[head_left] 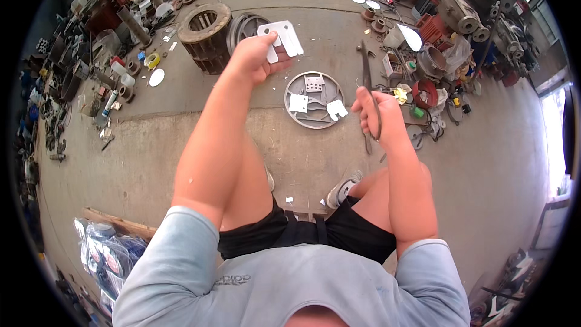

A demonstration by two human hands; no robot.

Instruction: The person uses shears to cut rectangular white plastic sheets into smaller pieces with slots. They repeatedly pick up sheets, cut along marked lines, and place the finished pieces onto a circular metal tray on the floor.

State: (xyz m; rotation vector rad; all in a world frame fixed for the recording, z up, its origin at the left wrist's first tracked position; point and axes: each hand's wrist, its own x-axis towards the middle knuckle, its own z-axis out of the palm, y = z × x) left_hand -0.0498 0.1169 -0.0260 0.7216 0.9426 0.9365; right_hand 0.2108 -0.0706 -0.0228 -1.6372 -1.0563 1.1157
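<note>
My left hand (pixel 257 59) is raised ahead of me and grips a flat white cut-out sheet (pixel 290 34) with a slot and small round holes. The thumb lies on top of the sheet, fingers beneath. My right hand (pixel 376 112) is closed round the handles of dark metal shears (pixel 365 63), their blades pointing away from me. Between the two hands, a round metal wheel (pixel 287 109) lies flat on the floor. On it rest a square white piece (pixel 298 103), a notched white piece (pixel 336 109) and a small plate with several holes (pixel 313 83).
A slotted, rusty cylinder (pixel 206 48) stands beyond my left hand, beside grey pulley wheels (pixel 233 36). Metal parts and bottles crowd the left side. At right are a red ring-shaped part (pixel 425 94), castings (pixel 460 15) and a box (pixel 394 65). A plastic-wrapped bundle (pixel 106 254) lies at lower left.
</note>
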